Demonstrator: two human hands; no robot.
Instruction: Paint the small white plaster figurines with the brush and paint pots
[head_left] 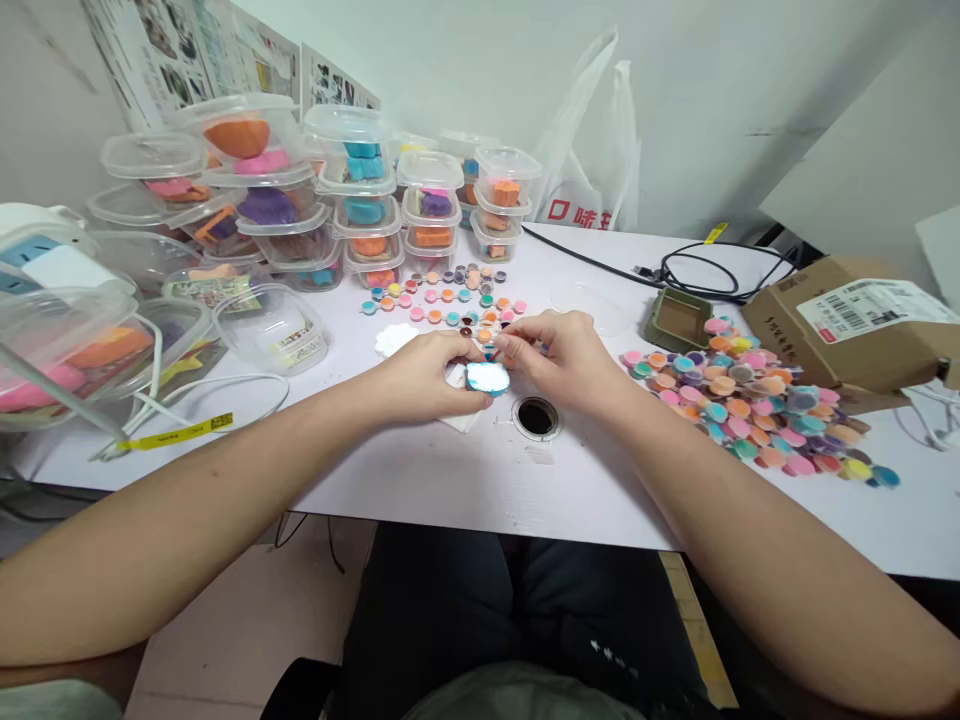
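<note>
In the head view, a white piece with blue edges (pixel 487 377) is being held in the left hand (pixel 439 378), its white face being shown upward. A thin reddish stick (pixel 504 349) is being pinched between the thumb and fingers of the right hand (pixel 562 355); whether the piece is being touched by its tip cannot be told. The hands are being held close together over the bench (pixel 585 490). A white sheet (pixel 463 424) is being partly covered by the left hand. Just beyond that hand, a white flower-shaped piece (pixel 390 341) is being carried by the bench, and farther beyond, strips of small coloured pots (pixel 446 296) are being seen. Right of the hands, a heap of similar pots (pixel 757 400) is being flanked by a cardboard box (pixel 780 300). Beyond and left, clear containers (pixel 366 212) are being seen in stacks.
</note>
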